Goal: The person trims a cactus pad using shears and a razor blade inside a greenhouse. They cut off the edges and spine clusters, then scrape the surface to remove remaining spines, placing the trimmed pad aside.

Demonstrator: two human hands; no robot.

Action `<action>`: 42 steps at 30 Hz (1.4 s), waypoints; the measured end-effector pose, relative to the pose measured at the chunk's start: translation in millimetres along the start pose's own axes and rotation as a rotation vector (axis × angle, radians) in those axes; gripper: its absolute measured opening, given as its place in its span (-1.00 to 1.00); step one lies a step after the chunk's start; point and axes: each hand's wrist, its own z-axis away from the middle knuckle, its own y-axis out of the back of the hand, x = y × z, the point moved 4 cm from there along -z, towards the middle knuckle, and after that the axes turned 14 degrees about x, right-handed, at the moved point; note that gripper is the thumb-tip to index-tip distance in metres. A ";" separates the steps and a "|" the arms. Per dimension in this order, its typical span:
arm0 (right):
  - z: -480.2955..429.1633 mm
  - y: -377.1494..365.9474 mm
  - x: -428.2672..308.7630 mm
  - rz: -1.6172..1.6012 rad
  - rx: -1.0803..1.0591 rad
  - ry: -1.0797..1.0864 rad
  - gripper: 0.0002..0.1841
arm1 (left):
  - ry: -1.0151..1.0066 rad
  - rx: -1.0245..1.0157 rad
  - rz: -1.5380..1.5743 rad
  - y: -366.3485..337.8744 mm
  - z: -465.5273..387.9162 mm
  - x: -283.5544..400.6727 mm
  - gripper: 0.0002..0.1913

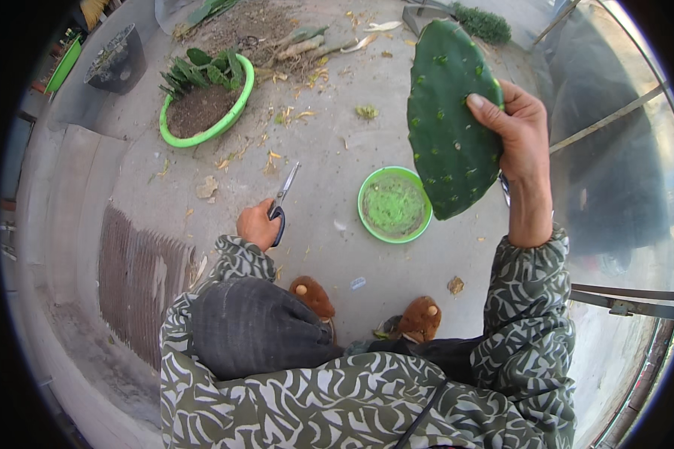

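A large green prickly pear cactus pad (452, 129) is raised upright in my right hand (519, 132), thumb flat on its near face and the other fingers behind it. Small pale bumps dot the pad. My left hand (258, 224) grips the dark handles of a pair of scissors (285, 196), low over the concrete floor, their blades pointing away from me. Between the hands stands a shallow green basin (360, 205) with dirt residue inside; the pad's lower edge overlaps its right rim in view.
A green pot (246, 104) of soil holds several small cactus pads (202, 70). Beyond lie loose soil (241, 22) and cut stems (309, 47). Corrugated cardboard (140, 275) is at the left, a dark bucket (121, 64) farther back. Plastic sheeting (606, 185) lines the right side.
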 end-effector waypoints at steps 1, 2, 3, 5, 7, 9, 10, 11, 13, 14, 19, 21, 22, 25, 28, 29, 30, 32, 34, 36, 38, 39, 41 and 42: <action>-0.8 0.9 3.3 0.013 0.000 -0.008 -0.78 | 0.054 -0.029 -0.127 -18.5 20.2 -13.6 -0.63; 0.1 -0.3 7.1 0.026 -0.016 -0.008 -0.77 | 0.022 -0.006 -0.147 -31.8 40.8 -20.8 -0.62; -0.7 -0.3 10.8 0.046 -0.008 -0.018 -0.76 | 0.038 -0.057 -0.184 -46.0 53.7 -27.4 -0.60; -0.9 -4.0 17.9 0.061 -0.050 -0.042 -0.75 | 0.069 -0.147 -0.274 -65.7 85.3 -33.5 -0.54; -1.2 -7.8 24.5 0.071 -0.082 -0.059 -0.75 | 0.043 -0.230 -0.289 -73.6 104.9 -32.8 -0.63; -2.0 -9.9 31.4 0.054 -0.046 -0.059 -0.80 | 0.030 -0.350 -0.298 -76.7 115.2 -28.9 -0.65; -3.4 -10.5 34.3 0.041 -0.025 -0.070 -0.83 | -0.049 -0.417 -0.375 -76.6 117.5 -25.1 -0.70; -3.3 -10.1 36.8 0.029 -0.002 -0.082 -0.86 | -0.111 -0.393 -0.431 -73.1 117.0 -20.1 -0.71; -3.7 -11.6 39.1 0.030 -0.025 -0.087 -0.88 | -0.209 -0.387 -0.561 -66.6 114.4 -10.7 -0.74; -4.0 -12.8 40.3 0.023 -0.031 -0.088 -0.88 | -0.186 -0.464 -0.672 -66.1 114.1 -9.3 -0.74; -0.3 -14.7 40.2 0.022 -0.024 -0.118 -0.91 | -0.519 -0.292 -0.551 -59.2 118.0 19.4 -0.85; 2.2 -12.9 36.7 -0.011 -0.054 -0.156 -0.91 | -0.567 -0.205 -0.296 -67.3 123.3 30.2 -0.85; 2.9 -13.0 37.5 -0.009 -0.052 -0.163 -0.91 | -0.590 -0.273 -0.030 -76.4 127.2 36.2 -0.85; 0.9 -14.0 43.9 0.008 -0.037 -0.165 -0.91 | -0.512 -0.378 0.440 -111.3 141.7 54.2 -0.78; 1.8 -14.5 56.3 0.013 -0.008 -0.230 -0.91 | -0.527 -0.442 0.386 -136.2 160.8 64.1 -0.74; 2.5 -14.4 59.2 0.023 -0.010 -0.232 -0.91 | -0.536 -0.467 0.349 -140.7 166.2 65.7 -0.72; 3.1 -15.8 61.2 0.033 -0.013 -0.232 -0.91 | -0.538 -0.492 0.310 -144.0 170.0 66.1 -0.71; 3.3 -15.6 63.3 0.043 -0.032 -0.235 -0.90 | -0.524 -0.497 0.286 -146.6 174.9 66.8 -0.71; 4.2 -14.1 63.8 0.047 -0.051 -0.250 -0.89 | -0.486 -0.492 0.268 -149.9 178.4 66.3 -0.72; 5.3 -12.6 62.4 0.068 -0.088 -0.243 -0.84 | -0.444 -0.439 0.291 -153.5 181.2 66.1 -0.71; 6.8 -13.2 57.1 0.092 -0.162 -0.170 -0.77 | -0.371 -0.482 0.301 -160.5 185.8 62.8 -0.76; 6.6 -10.2 57.9 0.130 -0.107 -0.223 -0.76 | -0.342 -0.481 0.303 -164.1 186.4 60.9 -0.78; 10.4 -11.6 56.2 0.112 -0.080 -0.223 -0.75 | -0.366 -0.480 0.351 -167.3 187.6 59.0 -0.81; 11.0 -11.0 57.2 0.154 -0.042 -0.274 -0.75 | -0.384 -0.494 0.376 -168.0 189.1 58.6 -0.81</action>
